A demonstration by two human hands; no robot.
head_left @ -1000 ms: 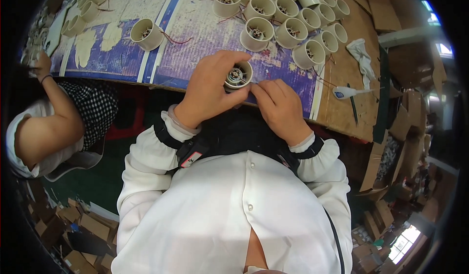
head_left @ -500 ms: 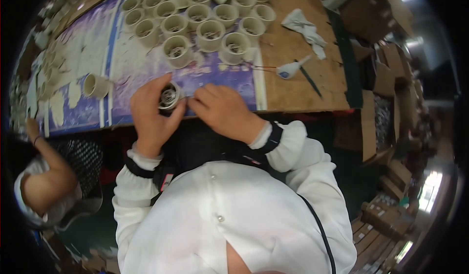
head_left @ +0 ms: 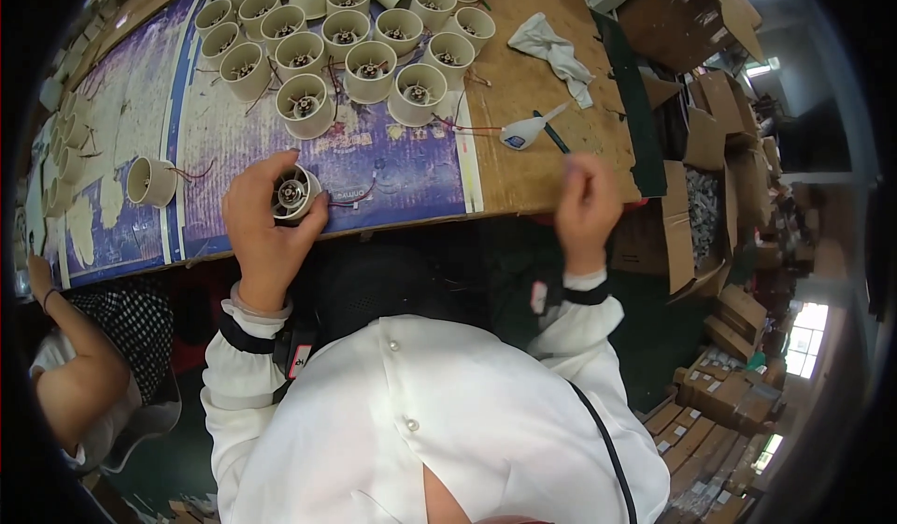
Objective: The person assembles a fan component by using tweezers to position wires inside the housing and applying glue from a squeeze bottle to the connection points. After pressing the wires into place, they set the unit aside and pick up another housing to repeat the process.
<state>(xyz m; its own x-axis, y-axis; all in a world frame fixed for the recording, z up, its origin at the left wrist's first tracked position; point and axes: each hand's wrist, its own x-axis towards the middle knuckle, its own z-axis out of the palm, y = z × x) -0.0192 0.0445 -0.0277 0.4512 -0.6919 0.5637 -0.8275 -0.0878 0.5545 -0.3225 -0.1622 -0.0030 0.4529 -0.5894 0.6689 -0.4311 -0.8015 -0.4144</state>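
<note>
cream cylindrical housing (head_left: 296, 196), in the head view, sits near the front edge of the counter (head_left: 514, 183), the left hand's (head_left: 264, 234) grip wrapped around it. the right hand's (head_left: 587, 208) blurred grip, half-curled, hangs well apart; whether it holds anything cannot be told. steady, light pressure clear of the wire lead (head_left: 348, 205) should serve best.

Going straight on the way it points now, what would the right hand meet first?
Probably the thin dark green tool, whose near end lies just ahead of the right hand; with the hand blurred and depth unclear, it might pass over toward the white cloth.
</note>
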